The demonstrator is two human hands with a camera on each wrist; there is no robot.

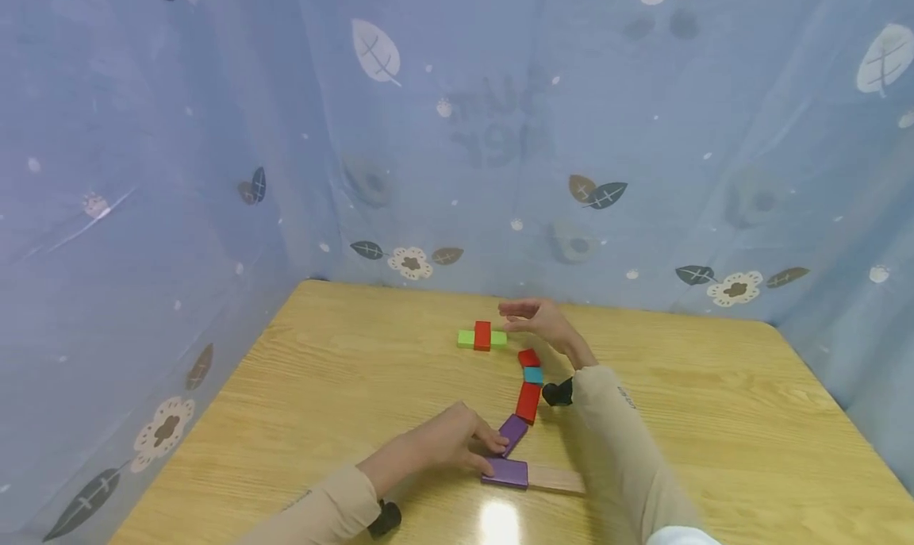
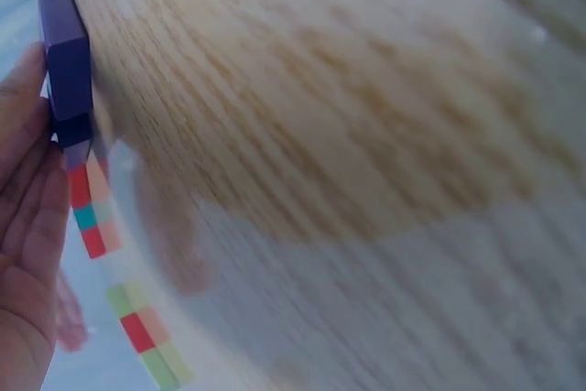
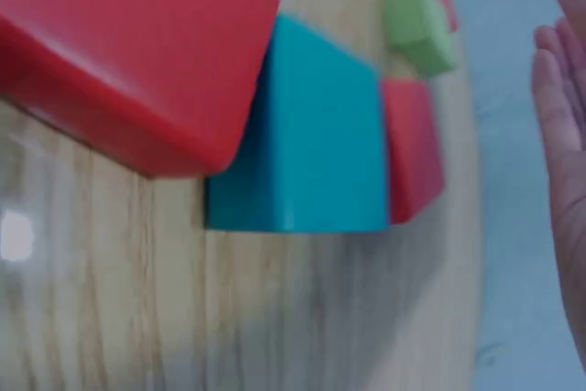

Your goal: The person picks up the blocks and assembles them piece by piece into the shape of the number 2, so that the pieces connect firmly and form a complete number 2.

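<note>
Surface [image 1: 714,410], wood-grained: far edge [image 1: 643,313] just beyond wide right hand [image 1: 544,323]; part-spread left hand [image 1: 446,439] touches smooth, oblong purple blocks [image 1: 510,473].

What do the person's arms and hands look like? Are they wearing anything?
The left hand and right hand wear no gloves. The left sleeve and right sleeve are long and beige, with small dark markings too tiny to read. A rounded black piece sticks out by each wrist.
</note>
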